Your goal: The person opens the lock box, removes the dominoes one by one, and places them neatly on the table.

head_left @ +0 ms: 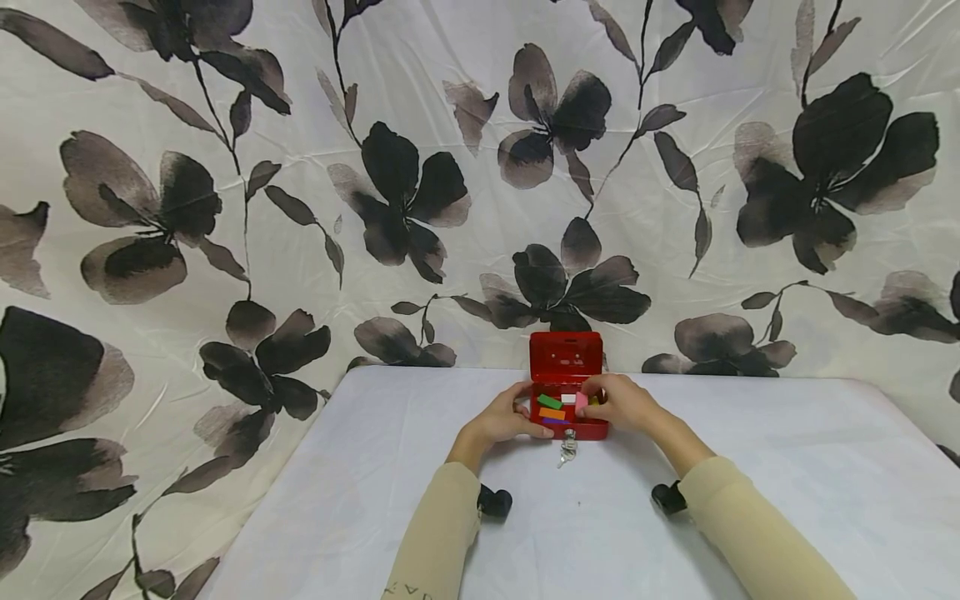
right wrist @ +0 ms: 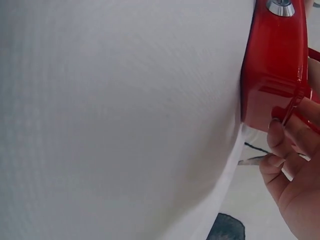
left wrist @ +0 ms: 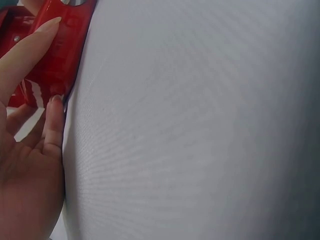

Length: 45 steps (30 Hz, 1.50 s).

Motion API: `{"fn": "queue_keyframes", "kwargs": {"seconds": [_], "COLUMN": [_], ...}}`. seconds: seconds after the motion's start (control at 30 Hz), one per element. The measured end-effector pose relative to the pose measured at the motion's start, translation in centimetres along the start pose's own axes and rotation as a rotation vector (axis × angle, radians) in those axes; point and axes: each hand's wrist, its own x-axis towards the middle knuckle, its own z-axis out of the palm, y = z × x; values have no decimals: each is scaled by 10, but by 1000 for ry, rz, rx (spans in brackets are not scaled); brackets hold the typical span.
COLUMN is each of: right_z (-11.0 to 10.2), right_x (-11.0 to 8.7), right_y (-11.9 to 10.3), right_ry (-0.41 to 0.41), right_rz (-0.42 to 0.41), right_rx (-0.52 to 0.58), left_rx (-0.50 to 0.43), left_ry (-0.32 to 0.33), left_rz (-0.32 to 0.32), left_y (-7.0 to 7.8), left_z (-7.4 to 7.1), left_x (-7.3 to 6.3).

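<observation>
A small red metal cash box (head_left: 566,354) stands on the table with its lid raised. Inside lie small coloured blocks: green (head_left: 550,402), orange (head_left: 552,413), white (head_left: 568,399) and purple (head_left: 555,422). My left hand (head_left: 504,418) grips the box's left end; in the left wrist view its thumb lies along the red front and its fingers touch the end wall. Over the box's right part, my right hand (head_left: 626,403) pinches a pink block (head_left: 581,402). Its other fingers are beside the right end wall (right wrist: 267,102) in the right wrist view. Keys (head_left: 567,450) hang from the front lock.
A white cloth covers the table (head_left: 577,533). Behind it hangs a white curtain (head_left: 465,225) printed with dark flowers, close to the box's raised lid. Black wrist devices (head_left: 495,502) are worn at both sleeves.
</observation>
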Motion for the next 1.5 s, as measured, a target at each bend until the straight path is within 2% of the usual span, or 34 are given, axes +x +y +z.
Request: {"fn": "queue_keyframes", "kwargs": {"seconds": [0.4, 0.5, 0.7, 1.2, 1.5], "right_z": [-10, -13, -21, -31, -38], "right_x": [-9, -12, -18, -33, -33], "right_y": [-8, -8, -3, 14, 25], "right_ry": [20, 23, 43, 107, 108], "right_rz": [-3, -32, -121, -143, -137], "right_rx": [-1, -2, 18, 19, 9], "left_rx": [-4, -7, -6, -12, -14], "left_ry": [-4, -4, 1, 6, 14], "left_rz": [-9, -4, 2, -6, -3], "left_y": [-1, -1, 0, -2, -3], "left_z": [-1, -1, 0, 2, 2], "left_x": [1, 1, 0, 0, 2]}}
